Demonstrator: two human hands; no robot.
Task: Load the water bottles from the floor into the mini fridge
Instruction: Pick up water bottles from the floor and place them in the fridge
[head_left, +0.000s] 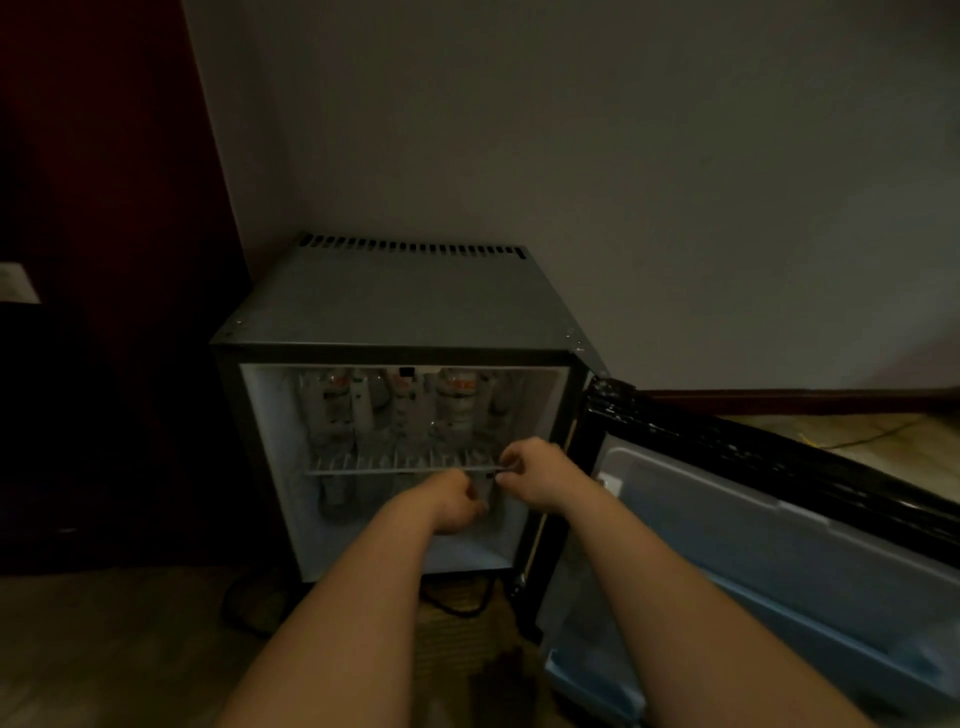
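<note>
My L hand (454, 501) grips what's prob. an upright bottle (485, 493) just under the wire shelf (374, 470), R hand (535, 475) pinching shelf's front edge right beside.

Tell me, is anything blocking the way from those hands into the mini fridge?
Nothing blocks the opening: the door is swung wide to the right. Only the wire shelf crosses in front, with the right hand gripping its front edge and the left hand just beneath. Bottles already stand above it.
</note>
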